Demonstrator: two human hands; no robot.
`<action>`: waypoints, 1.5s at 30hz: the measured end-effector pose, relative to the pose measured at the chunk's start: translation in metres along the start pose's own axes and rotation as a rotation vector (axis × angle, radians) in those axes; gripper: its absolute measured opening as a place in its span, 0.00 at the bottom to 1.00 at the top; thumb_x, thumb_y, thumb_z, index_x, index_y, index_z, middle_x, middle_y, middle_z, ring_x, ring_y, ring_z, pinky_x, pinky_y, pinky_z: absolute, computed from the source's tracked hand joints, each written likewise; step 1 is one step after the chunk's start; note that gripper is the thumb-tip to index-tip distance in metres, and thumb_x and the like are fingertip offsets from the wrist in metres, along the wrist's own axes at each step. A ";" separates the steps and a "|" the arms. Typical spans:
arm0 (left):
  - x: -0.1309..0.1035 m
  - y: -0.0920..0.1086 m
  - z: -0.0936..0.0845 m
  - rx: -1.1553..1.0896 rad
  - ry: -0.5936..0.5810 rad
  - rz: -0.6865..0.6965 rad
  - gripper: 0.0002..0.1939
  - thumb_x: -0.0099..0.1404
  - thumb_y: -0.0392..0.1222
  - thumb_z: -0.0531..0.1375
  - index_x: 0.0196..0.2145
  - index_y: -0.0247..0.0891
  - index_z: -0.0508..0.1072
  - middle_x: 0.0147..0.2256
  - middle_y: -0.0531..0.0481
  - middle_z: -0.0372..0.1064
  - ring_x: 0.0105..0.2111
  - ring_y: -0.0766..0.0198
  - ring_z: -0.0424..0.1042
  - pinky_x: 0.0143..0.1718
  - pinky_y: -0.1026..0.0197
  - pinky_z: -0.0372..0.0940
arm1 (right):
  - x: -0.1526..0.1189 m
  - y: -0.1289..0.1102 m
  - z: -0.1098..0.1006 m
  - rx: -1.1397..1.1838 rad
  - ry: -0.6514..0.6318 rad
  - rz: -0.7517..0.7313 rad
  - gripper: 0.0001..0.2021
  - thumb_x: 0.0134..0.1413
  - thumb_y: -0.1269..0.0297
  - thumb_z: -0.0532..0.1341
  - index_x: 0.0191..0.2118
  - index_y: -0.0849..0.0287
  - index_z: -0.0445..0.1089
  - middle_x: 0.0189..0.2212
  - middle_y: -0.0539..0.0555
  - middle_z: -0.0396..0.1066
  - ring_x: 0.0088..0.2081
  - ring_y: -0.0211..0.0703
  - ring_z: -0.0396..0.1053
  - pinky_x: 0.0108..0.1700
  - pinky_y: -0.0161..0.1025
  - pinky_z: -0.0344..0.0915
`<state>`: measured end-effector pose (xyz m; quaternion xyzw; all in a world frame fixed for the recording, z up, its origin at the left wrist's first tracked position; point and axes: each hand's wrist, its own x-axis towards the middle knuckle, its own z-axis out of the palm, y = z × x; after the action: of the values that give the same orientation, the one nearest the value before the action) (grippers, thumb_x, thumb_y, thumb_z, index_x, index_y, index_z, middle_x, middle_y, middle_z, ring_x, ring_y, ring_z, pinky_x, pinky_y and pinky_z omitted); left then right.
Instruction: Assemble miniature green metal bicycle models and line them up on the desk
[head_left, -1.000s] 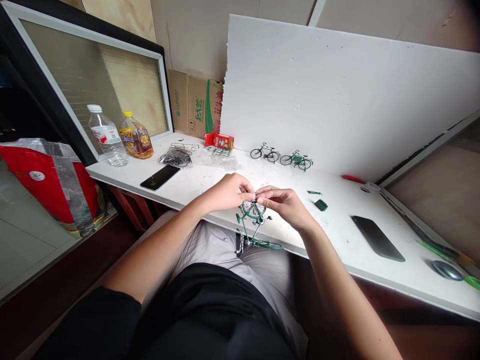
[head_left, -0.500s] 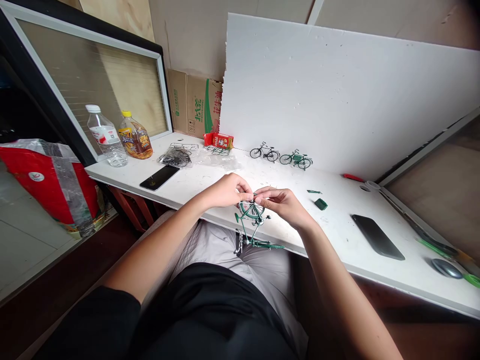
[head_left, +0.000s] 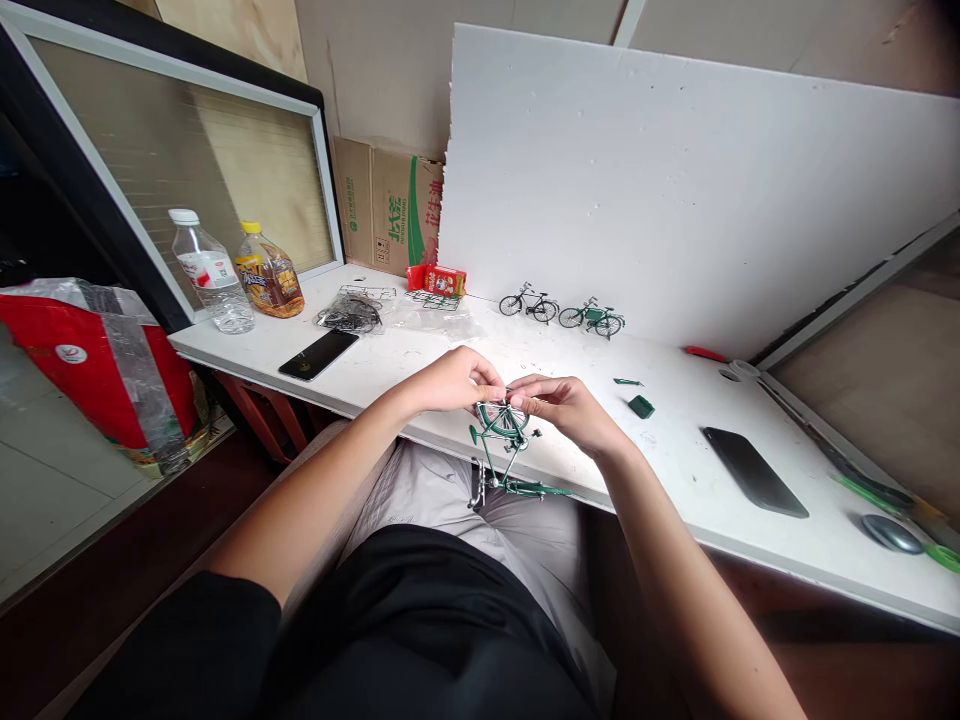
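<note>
A green model bicycle [head_left: 495, 452] hangs over the front edge of the white table, its wheel up at my fingers and its handlebar end above my lap. My left hand [head_left: 466, 380] pinches the top left of the wheel. From the other side, my right hand [head_left: 559, 405] grips the wheel's upper right with thumb and fingers. The fingertips nearly meet there and hide whatever small part lies between them. To the right on the table lie a small green box [head_left: 641, 406] and a thin green piece [head_left: 628, 381].
Two finished-looking model bicycles, one black [head_left: 529, 302] and one green [head_left: 592, 317], stand by the white board. Left are a phone [head_left: 319, 354], bagged black parts [head_left: 349, 313], a water bottle [head_left: 212, 275] and a drink bottle [head_left: 270, 275]. Another dark phone [head_left: 756, 472] lies right.
Both hands stay at the wheel with almost no movement. The view has shifted very slightly.
</note>
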<state>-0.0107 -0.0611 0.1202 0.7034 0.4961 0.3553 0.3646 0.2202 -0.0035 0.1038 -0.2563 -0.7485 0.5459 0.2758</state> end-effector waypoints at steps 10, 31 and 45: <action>0.003 -0.010 0.000 -0.116 -0.030 -0.047 0.11 0.64 0.44 0.70 0.41 0.34 0.85 0.39 0.40 0.83 0.34 0.60 0.79 0.32 0.63 0.70 | -0.002 -0.004 -0.003 -0.079 -0.023 -0.021 0.18 0.58 0.44 0.72 0.41 0.54 0.84 0.46 0.57 0.81 0.47 0.49 0.76 0.51 0.48 0.71; 0.004 -0.007 0.005 -0.137 -0.031 -0.162 0.08 0.66 0.41 0.69 0.38 0.33 0.83 0.39 0.39 0.82 0.35 0.59 0.80 0.33 0.61 0.74 | -0.020 0.057 -0.130 -0.961 0.266 0.521 0.07 0.60 0.68 0.65 0.40 0.58 0.81 0.44 0.63 0.82 0.38 0.50 0.77 0.36 0.40 0.70; 0.005 -0.013 0.005 -0.096 -0.053 -0.068 0.09 0.64 0.44 0.70 0.38 0.34 0.84 0.39 0.40 0.83 0.35 0.60 0.79 0.32 0.63 0.72 | -0.010 -0.015 -0.040 -0.082 0.351 -0.255 0.20 0.63 0.41 0.66 0.40 0.54 0.70 0.39 0.56 0.80 0.41 0.47 0.79 0.45 0.45 0.77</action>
<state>-0.0106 -0.0538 0.1074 0.6770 0.4922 0.3475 0.4227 0.2539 0.0124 0.1267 -0.2616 -0.7369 0.4230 0.4578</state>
